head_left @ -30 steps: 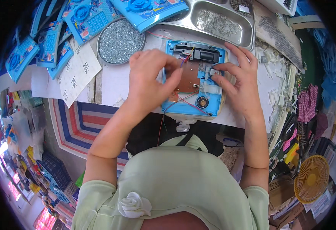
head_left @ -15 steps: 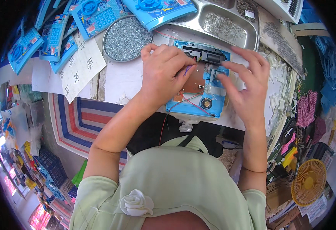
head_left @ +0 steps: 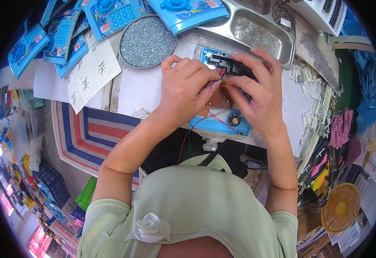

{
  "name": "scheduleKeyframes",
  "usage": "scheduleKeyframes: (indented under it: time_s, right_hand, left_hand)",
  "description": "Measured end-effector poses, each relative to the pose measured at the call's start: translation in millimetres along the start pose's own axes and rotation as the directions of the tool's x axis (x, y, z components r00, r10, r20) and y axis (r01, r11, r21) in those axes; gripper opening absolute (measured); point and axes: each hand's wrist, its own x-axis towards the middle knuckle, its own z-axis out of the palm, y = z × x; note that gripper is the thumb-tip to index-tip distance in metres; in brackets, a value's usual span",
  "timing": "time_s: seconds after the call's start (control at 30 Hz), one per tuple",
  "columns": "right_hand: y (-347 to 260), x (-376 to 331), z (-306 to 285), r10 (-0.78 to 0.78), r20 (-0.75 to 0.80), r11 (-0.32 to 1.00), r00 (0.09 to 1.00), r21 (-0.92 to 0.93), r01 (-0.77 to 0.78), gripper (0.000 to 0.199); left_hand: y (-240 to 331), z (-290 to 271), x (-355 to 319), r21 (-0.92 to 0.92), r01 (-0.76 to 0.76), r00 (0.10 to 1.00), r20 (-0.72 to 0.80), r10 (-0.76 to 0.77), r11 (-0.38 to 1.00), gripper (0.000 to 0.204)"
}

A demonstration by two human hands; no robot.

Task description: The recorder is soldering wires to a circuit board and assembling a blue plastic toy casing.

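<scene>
- We are working right at the near edge of the counter (head_left: pixel 145 92), and the blue toy case (head_left: pixel 222 122) lies open there, just in front of our body.
- Our left hand (head_left: pixel 185 92) and our right hand (head_left: pixel 256 96) sit close together over the case, so little bare room is left between them.
- The fingers of both hands are pinched shut on thin wires (head_left: pixel 218 81), red and purple ones, above the brown board (head_left: pixel 220 101) inside the case.
- A small round speaker (head_left: pixel 234 120) shows at the near end of the case.
- To our left the counter has some open white room, next to a paper sheet (head_left: pixel 91 73) with writing on it.
- Our hands hide most of the case and the board, so we cannot see where the wires end.
- A red wire (head_left: pixel 183 146) hangs down over the counter edge to our lap.
- The blue toy parts (head_left: pixel 67 38) at the far left are bent and cut off by the dark rim of the picture.
- A round metal dish (head_left: pixel 147 41) is full of tiny silver screws, just behind our left hand.
- A metal tray (head_left: pixel 261 36) with several parts holds more small silver bits, just behind our right hand.
- Small white pieces (head_left: pixel 304 81) lie loose on the counter at our right.
- A yellow fan (head_left: pixel 340 208) stands down low at our right, well apart from the counter.
</scene>
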Motion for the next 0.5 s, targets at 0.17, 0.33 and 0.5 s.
scheduleKeyframes:
  time_s: [0.17, 0.33, 0.5]
  right_hand:
    - [-2, -6, -8, 0.003, 0.080, 0.999, 0.997, -0.054, 0.002, 0.019]
    - [4, -12, -12, 0.002, 0.047, 0.999, 0.999, -0.034, 0.000, 0.019]
    - [7, -9, -8, -0.002, -0.038, 0.998, 0.999, 0.067, 0.004, 0.024]
  left_hand:
    - [-3, 4, -1, -0.071, 0.064, 0.997, -0.045, -0.067, 0.995, 0.011]
    - [2, 5, 0, -0.120, 0.069, 0.997, -0.038, -0.074, 0.990, 0.012]
    - [7, 7, 3, -0.167, 0.017, 0.998, -0.057, -0.027, 0.986, 0.015]
